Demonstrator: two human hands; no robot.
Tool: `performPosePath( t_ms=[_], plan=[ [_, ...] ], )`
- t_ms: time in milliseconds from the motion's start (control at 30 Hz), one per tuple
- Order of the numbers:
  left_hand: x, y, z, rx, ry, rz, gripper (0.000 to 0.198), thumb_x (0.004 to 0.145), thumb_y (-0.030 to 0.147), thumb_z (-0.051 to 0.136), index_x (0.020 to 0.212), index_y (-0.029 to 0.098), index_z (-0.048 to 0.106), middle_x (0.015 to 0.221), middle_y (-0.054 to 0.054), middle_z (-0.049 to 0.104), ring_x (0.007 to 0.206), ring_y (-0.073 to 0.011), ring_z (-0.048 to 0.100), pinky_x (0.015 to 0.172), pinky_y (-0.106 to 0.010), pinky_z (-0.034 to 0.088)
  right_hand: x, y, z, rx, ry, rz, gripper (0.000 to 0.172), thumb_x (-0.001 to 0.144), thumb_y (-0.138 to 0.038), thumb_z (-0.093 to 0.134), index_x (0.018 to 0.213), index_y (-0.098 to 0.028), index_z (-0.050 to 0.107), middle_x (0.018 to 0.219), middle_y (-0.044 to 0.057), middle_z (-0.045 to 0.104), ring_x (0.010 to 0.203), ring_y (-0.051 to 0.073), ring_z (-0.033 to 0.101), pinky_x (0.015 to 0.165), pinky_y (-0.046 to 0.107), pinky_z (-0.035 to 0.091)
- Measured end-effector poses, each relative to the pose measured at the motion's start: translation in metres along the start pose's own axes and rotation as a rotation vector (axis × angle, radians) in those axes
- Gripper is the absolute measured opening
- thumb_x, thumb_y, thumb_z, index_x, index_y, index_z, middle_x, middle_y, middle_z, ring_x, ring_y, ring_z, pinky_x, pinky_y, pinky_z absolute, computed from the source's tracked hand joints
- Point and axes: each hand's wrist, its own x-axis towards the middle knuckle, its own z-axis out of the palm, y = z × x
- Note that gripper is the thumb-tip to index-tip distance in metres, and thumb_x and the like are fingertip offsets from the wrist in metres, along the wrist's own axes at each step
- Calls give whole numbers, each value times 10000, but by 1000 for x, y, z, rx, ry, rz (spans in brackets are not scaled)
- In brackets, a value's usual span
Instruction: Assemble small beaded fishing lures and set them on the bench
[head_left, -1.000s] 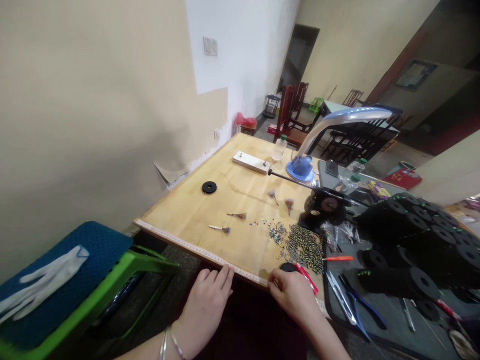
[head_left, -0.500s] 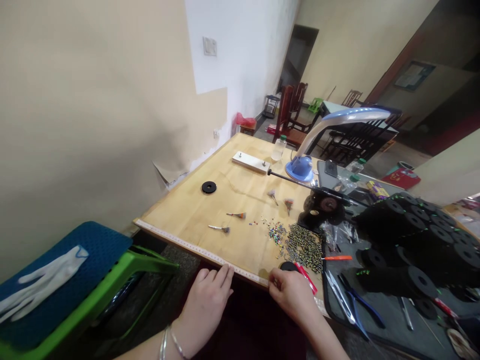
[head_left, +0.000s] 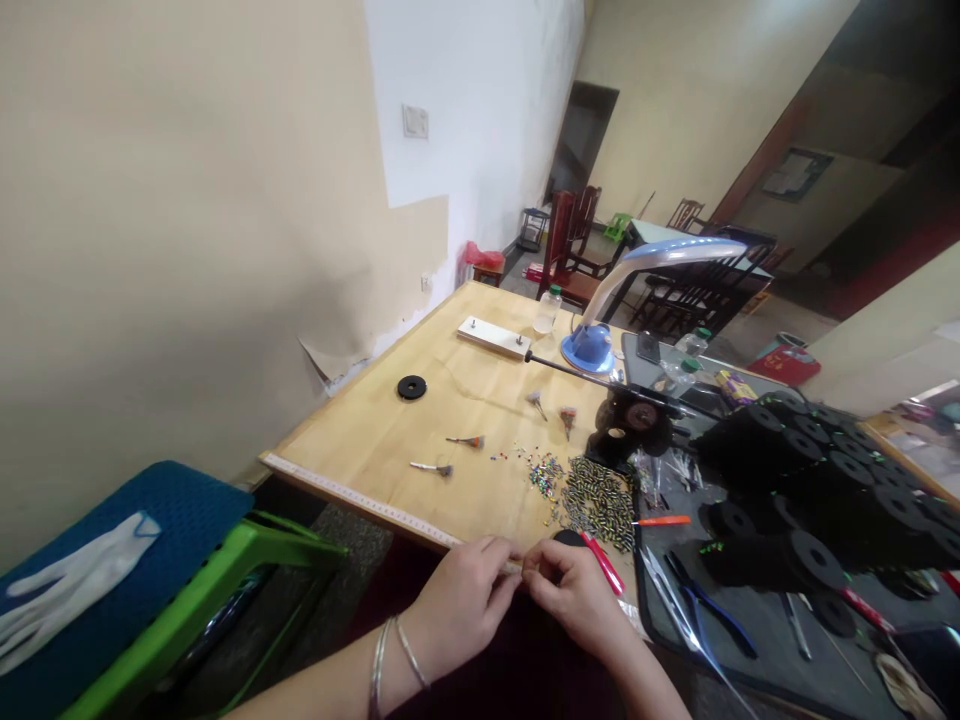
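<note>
At the table's front edge my left hand (head_left: 478, 583) and my right hand (head_left: 576, 590) meet, fingertips almost touching. Both are closed in a pinch; whatever lies between the fingers is too small to make out. Just beyond my right hand are a black round piece (head_left: 568, 538) and a red-handled tool (head_left: 602, 562). Behind them spreads a pile of small dark-and-yellow striped pieces (head_left: 598, 502), with tiny multicoloured beads (head_left: 545, 474) on its left. A measuring tape (head_left: 360, 498) runs along the front edge, partly covered by my hands.
Small brushes (head_left: 466, 441) and a black disc (head_left: 411, 387) lie on the wooden table (head_left: 375, 430). A black winding device (head_left: 637, 415), a blue lamp (head_left: 589, 347), pliers (head_left: 712, 605) and several black spools (head_left: 795, 562) stand or lie rightward. A green stool (head_left: 277, 535) is at left.
My left hand has moved right from the table edge to join my right hand, and its outstretched fingers are now pinched. The view has shifted slightly.
</note>
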Motion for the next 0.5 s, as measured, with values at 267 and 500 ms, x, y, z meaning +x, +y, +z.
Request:
performPosePath(
  t_ms=[267,500],
  plan=[
    [1,-10,5,165,-79,112,190,900,133,398,820,181,563,749,-48,637,687,-177,604,623,-257,449,6,5,1,311,-104,108,93,736,-207,588,660,-155,581,551,-55,476,502,89,381,473,200,270],
    [4,-12,-3,149,-59,169,181,840,106,434,721,188,545,673,-24,596,618,-158,545,566,-247,385,9,-6,0,387,-197,114,151,768,-259,622,671,-154,573,506,-72,467,459,74,368,443,193,232]
  ],
)
